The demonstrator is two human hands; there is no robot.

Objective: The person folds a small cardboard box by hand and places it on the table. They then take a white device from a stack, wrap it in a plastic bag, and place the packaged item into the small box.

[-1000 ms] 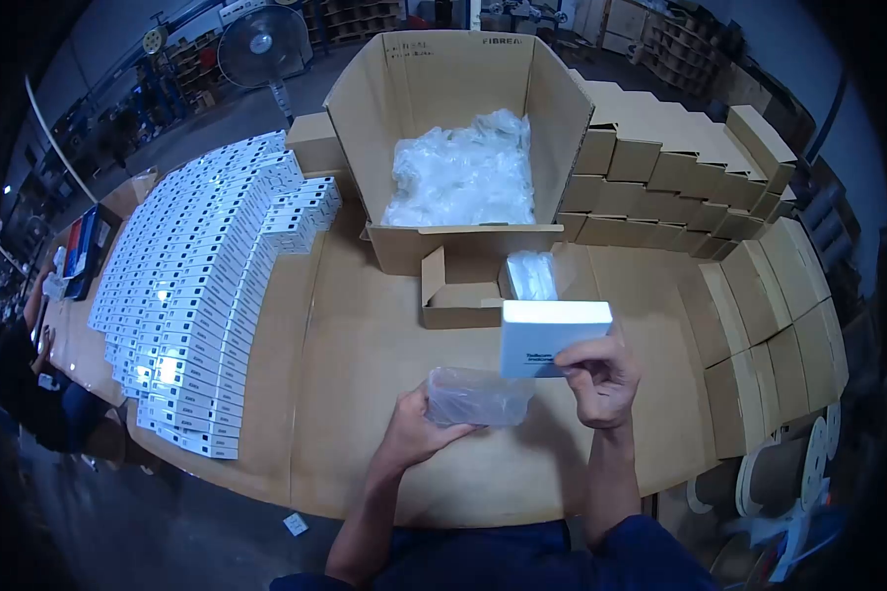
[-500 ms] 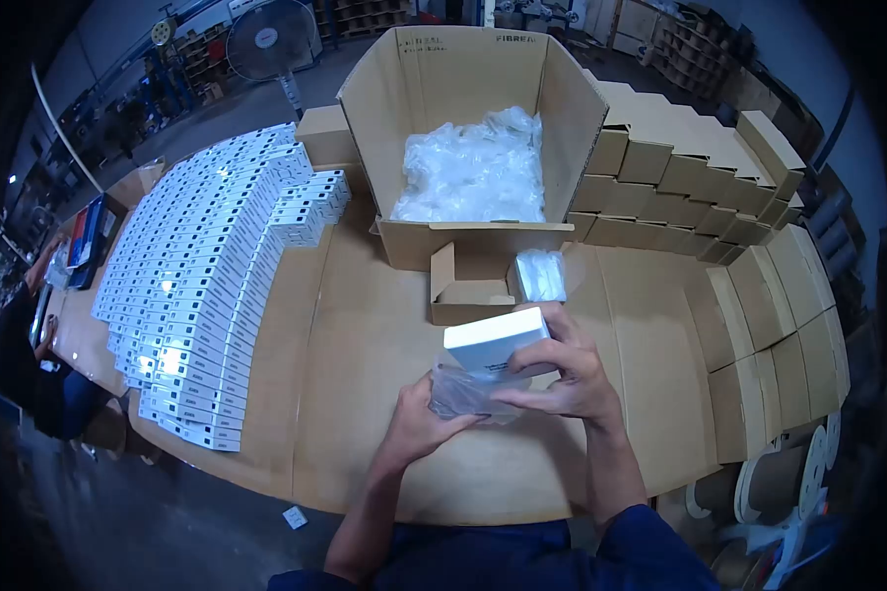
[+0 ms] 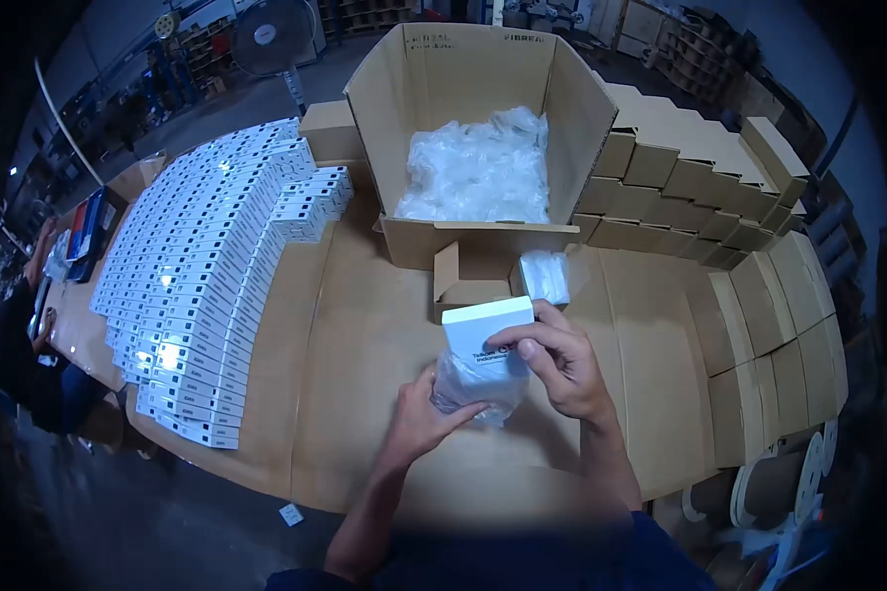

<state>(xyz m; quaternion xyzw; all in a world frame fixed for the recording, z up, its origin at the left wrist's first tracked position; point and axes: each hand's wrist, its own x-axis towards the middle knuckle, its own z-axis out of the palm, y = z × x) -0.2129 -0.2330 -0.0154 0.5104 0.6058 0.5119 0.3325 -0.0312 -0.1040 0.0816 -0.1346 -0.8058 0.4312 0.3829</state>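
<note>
Between my hands a white box (image 3: 487, 323) with dark print stands partly inside a clear plastic bag (image 3: 481, 386); its lower part shows through the film. My left hand (image 3: 422, 419) is closed around the bag's lower left side, thumb across the front. Fingers and thumb of my right hand (image 3: 564, 364) pinch the box at its upper right edge. Just behind them, a small open carton (image 3: 468, 293) rests on the table (image 3: 365, 374), with a plastic-wrapped pack (image 3: 545, 277) at its right side.
A large carton (image 3: 483, 236) of clear bags (image 3: 478, 172) stands at the back. Stacked white boxes (image 3: 202, 286) cover the left, brown cartons (image 3: 650, 202) the back right and right edge. A co-worker (image 3: 30, 364) is at far left, a fan (image 3: 266, 37) behind.
My right hand has brought the white box left and down into the bag's opening. The bag, flat-sided and empty before, now surrounds the box's lower part. My left hand still holds the bag.
</note>
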